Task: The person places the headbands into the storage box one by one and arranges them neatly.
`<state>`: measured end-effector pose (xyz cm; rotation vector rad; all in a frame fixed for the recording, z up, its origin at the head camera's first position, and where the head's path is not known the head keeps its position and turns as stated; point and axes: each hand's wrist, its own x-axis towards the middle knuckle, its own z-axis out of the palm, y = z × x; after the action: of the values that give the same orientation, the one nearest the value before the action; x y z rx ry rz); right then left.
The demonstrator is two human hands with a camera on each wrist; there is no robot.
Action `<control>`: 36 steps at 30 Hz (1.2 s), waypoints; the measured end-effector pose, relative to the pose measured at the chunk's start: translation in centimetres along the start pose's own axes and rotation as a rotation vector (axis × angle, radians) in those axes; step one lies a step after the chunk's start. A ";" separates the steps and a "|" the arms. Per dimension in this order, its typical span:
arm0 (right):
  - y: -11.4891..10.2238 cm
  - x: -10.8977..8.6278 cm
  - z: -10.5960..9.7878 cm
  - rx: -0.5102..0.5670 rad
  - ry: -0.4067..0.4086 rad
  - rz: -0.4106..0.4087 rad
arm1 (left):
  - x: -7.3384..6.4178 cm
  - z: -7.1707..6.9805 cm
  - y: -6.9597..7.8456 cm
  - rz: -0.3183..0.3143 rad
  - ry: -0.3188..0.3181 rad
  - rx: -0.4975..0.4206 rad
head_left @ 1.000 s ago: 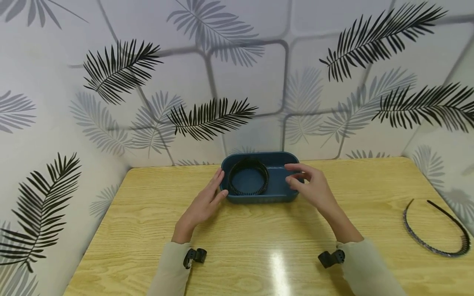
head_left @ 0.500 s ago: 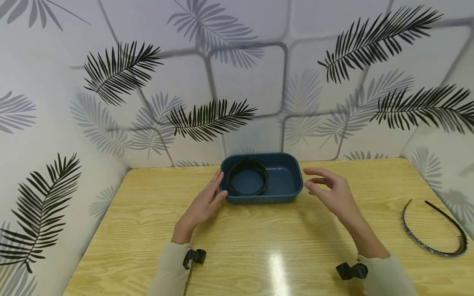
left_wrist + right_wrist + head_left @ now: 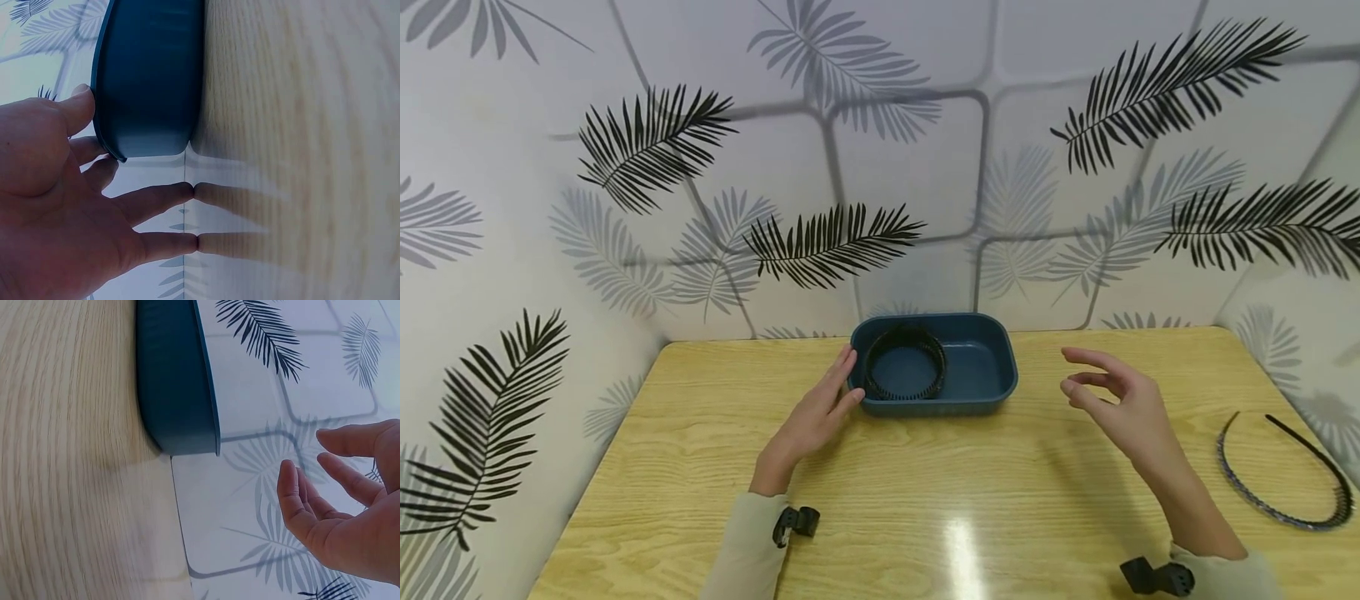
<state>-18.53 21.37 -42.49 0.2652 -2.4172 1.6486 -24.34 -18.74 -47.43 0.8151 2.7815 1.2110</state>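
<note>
A dark blue box (image 3: 977,406) stands on the table near the wall in the head view. In its left half lies a black toothed headband (image 3: 942,367) forming a ring. My left hand (image 3: 808,421) is at the box's left end; in the left wrist view its thumb (image 3: 80,106) touches the rim and the fingers are stretched out, two of them meeting the table. Off to the right of the box my right hand (image 3: 1123,408) hovers, loosely curled and holding nothing. A second headband (image 3: 1251,493), dark and glittery, lies on the table at far right.
The wood-grain table (image 3: 880,517) ends at a wall (image 3: 910,167) with a leaf pattern, close behind the box. Side walls close in at left and right. Each wrist wears a small black camera (image 3: 797,522).
My right hand has moved out from over the box's right end, to the right towards the glittery headband. My left hand and the box have stayed put.
</note>
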 end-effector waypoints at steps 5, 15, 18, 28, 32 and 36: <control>0.6 -0.7 -1.6 0.003 0.022 -0.006 | 0.0 0.0 0.2 -0.004 -0.002 0.001; 1.9 -1.7 -5.2 -0.034 0.069 0.027 | 0.1 0.1 -0.2 -0.007 0.000 0.022; 2.5 -2.1 -6.1 -0.061 0.078 0.063 | 0.1 0.2 -0.2 -0.005 0.005 0.018; 4.3 -4.0 -8.7 -0.136 0.118 0.175 | 0.1 0.2 -0.2 0.000 -0.005 0.007; 5.3 -5.1 -9.4 -0.207 0.142 0.205 | 0.1 0.2 -0.3 -0.003 -0.007 0.005; 6.1 -6.1 -10.1 -0.245 0.198 0.221 | 0.0 0.2 -0.5 -0.006 -0.006 0.004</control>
<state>-13.61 33.17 -46.03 -0.2010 -2.5316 1.3602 -24.54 -18.82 -47.89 0.8092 2.7810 1.2000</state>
